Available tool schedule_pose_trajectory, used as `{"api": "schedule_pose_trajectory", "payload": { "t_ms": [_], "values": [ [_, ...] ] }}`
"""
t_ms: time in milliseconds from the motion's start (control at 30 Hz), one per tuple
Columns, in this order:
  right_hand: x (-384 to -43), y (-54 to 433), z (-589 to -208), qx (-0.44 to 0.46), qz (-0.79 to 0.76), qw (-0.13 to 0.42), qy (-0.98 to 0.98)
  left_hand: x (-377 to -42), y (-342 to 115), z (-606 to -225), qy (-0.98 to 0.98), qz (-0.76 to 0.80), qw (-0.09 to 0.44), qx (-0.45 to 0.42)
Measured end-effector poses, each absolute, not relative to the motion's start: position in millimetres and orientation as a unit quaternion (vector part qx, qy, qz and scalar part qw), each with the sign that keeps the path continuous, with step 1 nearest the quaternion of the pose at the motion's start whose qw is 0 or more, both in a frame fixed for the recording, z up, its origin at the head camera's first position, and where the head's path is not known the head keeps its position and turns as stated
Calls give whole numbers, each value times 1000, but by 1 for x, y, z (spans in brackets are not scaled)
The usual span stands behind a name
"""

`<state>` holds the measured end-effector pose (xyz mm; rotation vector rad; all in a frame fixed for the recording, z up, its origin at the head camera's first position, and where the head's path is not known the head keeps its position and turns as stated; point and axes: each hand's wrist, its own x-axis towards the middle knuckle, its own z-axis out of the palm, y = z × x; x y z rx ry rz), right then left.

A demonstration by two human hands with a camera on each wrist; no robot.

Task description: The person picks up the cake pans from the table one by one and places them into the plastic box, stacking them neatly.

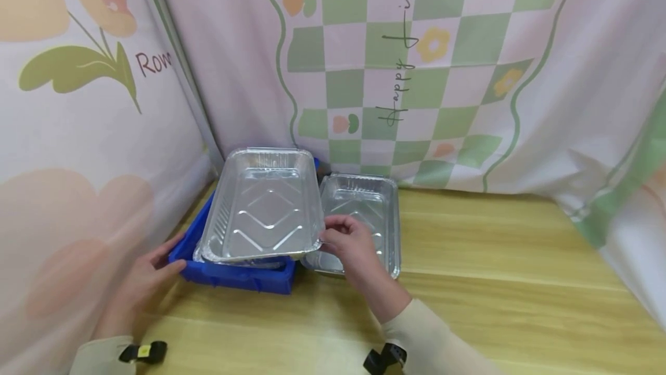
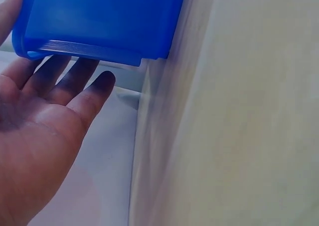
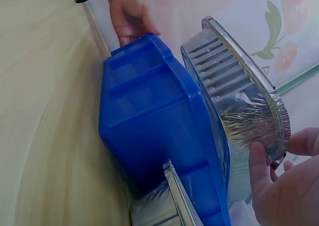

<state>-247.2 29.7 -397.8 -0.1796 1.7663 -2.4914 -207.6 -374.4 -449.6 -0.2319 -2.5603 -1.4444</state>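
A shiny foil tray [image 1: 267, 213] is tilted over the blue plastic bin [image 1: 236, 277], its right side raised. My right hand [image 1: 354, 248] pinches this tray near its front right corner, thumb and fingers on either side of the rim in the right wrist view. At the bin's front left corner, my left hand [image 1: 143, 279] holds the wall, thumb over the rim and fingers along the outside [image 2: 50, 106]. Another foil rim shows inside the bin under the tilted tray. A second foil tray [image 1: 392, 219] sits on the table right of the bin, partly behind my right hand.
The wood-grain table [image 1: 494, 294] extends to the right and front. A printed curtain [image 1: 354, 74] hangs along the back, and a floral cloth [image 1: 93, 161] closes in the left side near the bin.
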Motion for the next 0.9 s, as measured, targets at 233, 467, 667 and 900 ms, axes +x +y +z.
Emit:
{"api": "schedule_pose_trajectory", "payload": {
  "t_ms": [233, 467, 667, 900],
  "values": [
    [-251, 16, -399, -58, -814, 41, 577, -208, -377, -445, -883, -456, 81, -75],
    [-253, 2, -398, -61, -806, 37, 588, -208, -376, -443, -884, -456, 74, -74],
    [-254, -13, -398, -55, -802, 34, 595, -209, -377, -446, -877, -466, 84, -83],
    [-255, -24, -403, -34, -802, 30, 596, -209, -378, -444, -882, -459, 69, -82]
  ]
}}
